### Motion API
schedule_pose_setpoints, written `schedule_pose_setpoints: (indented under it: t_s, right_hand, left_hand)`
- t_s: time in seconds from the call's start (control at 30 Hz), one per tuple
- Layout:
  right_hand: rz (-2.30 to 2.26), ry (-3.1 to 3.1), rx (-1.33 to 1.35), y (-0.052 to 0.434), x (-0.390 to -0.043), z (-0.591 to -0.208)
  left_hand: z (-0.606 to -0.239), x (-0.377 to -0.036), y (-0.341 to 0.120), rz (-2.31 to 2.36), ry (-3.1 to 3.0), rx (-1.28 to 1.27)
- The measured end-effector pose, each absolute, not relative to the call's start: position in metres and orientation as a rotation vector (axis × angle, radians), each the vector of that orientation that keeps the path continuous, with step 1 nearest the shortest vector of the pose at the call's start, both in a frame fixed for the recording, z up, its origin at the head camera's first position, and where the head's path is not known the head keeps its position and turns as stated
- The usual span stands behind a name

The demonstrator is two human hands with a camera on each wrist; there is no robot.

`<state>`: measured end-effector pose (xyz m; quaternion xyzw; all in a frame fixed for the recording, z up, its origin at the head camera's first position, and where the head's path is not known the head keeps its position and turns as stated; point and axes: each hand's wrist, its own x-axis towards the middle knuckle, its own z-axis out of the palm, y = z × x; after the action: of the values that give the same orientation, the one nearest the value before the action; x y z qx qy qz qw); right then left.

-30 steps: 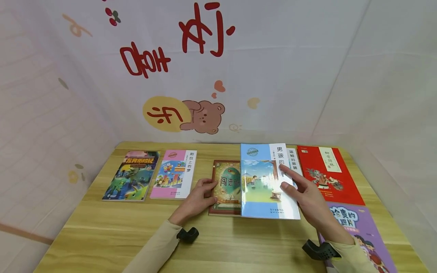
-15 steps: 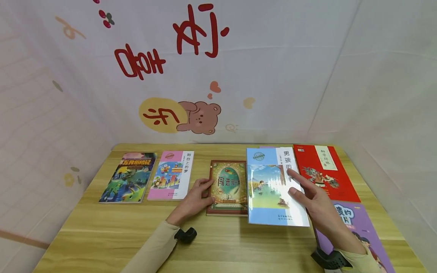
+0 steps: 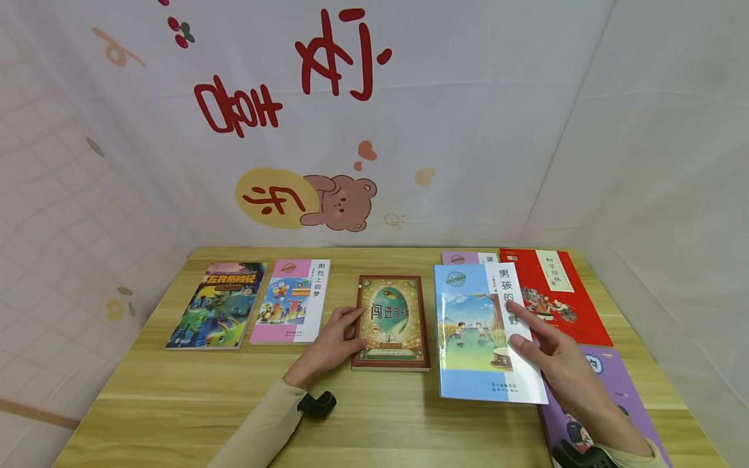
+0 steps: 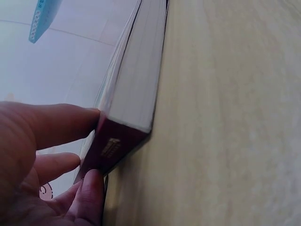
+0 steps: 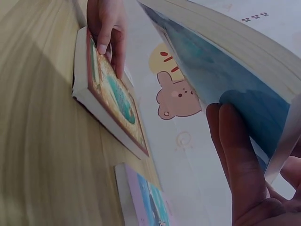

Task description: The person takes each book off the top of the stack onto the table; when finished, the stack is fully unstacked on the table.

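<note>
1. The left hand (image 3: 330,344) grips the spine edge of the green book (image 3: 392,322), thumb on top, fingers at its side, mid-table (image 3: 374,416).
2. The right hand (image 3: 556,364) holds the blue book (image 3: 476,338), fingers under its raised right edge, just beside the red book (image 3: 562,299).

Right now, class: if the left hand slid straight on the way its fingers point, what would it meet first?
The left hand already touches the brown-bordered green book; going on, it would push that book, probably toward the blue-covered book beside it.
</note>
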<state>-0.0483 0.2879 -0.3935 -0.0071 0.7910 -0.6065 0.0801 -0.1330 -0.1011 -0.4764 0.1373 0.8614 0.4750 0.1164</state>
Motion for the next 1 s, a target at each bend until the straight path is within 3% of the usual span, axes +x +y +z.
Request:
schedule_pose_setpoints:
  t_s: [0.63, 1.0]
  right_hand:
    - [-1.636, 2.227, 0.413, 0.307, -0.021, -0.421]
    - [-1.541, 2.232, 0.454, 0.312, -0.010, -0.443]
  left_hand:
    - [-0.482, -0.131, -0.101, 1.426, 2.483, 0.438]
    - [-0.477, -0.131, -0.102, 1.372, 2.544, 0.433]
